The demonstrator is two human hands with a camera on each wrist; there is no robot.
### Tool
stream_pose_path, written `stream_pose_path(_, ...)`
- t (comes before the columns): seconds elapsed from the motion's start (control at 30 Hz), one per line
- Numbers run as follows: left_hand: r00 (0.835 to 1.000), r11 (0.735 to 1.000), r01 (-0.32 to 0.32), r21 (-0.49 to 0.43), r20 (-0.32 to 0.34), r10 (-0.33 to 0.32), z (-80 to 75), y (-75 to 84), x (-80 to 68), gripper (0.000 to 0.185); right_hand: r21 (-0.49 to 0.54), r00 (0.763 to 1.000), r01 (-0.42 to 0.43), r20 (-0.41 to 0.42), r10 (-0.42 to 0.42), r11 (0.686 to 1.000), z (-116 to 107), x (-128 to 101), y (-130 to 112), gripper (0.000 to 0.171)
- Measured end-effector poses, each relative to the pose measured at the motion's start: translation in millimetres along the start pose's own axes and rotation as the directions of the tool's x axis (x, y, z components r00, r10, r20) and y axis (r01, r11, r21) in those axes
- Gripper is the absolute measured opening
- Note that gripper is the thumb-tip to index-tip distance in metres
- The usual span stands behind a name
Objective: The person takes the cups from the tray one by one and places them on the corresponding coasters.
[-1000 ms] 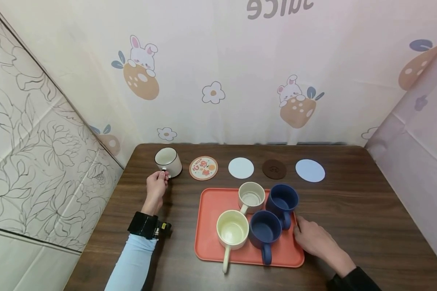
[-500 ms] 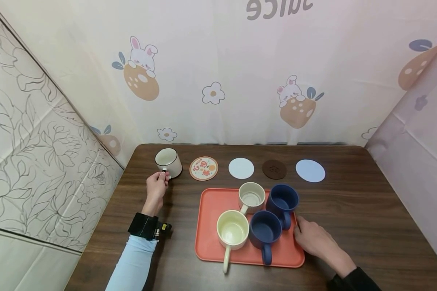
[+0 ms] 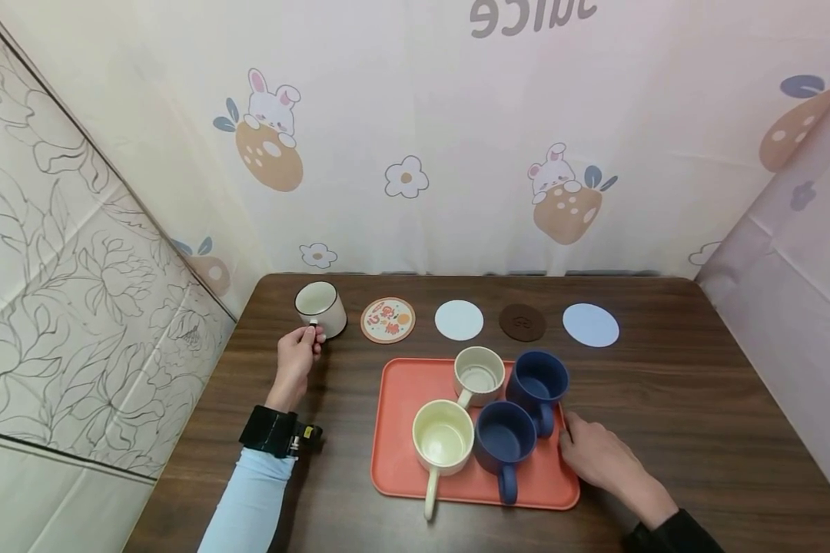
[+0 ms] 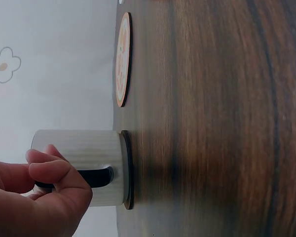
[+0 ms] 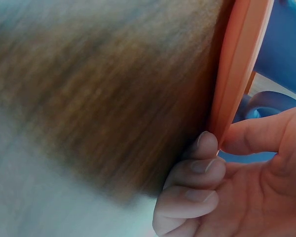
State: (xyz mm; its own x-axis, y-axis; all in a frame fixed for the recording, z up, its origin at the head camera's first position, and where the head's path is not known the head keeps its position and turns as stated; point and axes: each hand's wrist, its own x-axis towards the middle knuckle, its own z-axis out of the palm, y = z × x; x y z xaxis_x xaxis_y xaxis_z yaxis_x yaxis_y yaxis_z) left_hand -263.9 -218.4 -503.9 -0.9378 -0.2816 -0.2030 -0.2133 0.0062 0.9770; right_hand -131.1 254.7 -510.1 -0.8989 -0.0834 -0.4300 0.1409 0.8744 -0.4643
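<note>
A cream ribbed mug (image 3: 330, 316) with a dark rim stands upright at the far left of the table. Its black handle (image 4: 97, 177) is pinched between the thumb and fingers of my left hand (image 3: 296, 361). Under the mug, a thin dark-edged coaster (image 4: 129, 195) shows in the left wrist view. My right hand (image 3: 600, 458) grips the right rim of the coral tray (image 3: 401, 384), thumb over the edge and fingers curled below. On the tray stand a pale green long-handled cup (image 3: 442, 434), a cream cup (image 3: 479, 374) and two navy mugs (image 3: 505, 438).
A row of coasters runs along the back: a patterned one (image 3: 387, 320), a white one (image 3: 459, 320), a brown one (image 3: 522, 322) and a pale blue one (image 3: 591, 325). Behind the table (image 3: 671, 399) hangs a printed curtain (image 3: 470, 153). The green cup's handle juts past the tray's front rim.
</note>
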Motion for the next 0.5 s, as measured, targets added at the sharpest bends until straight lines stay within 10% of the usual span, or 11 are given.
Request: stream_pose_path(0.5,0.997,0.999,0.048,0.007,0.066,-0.048,-8.8,1.5,1.0,0.037,-0.013,1.000,0.015,-0.014,-0.015,1.000,2.7,1.4,5.3,0.045)
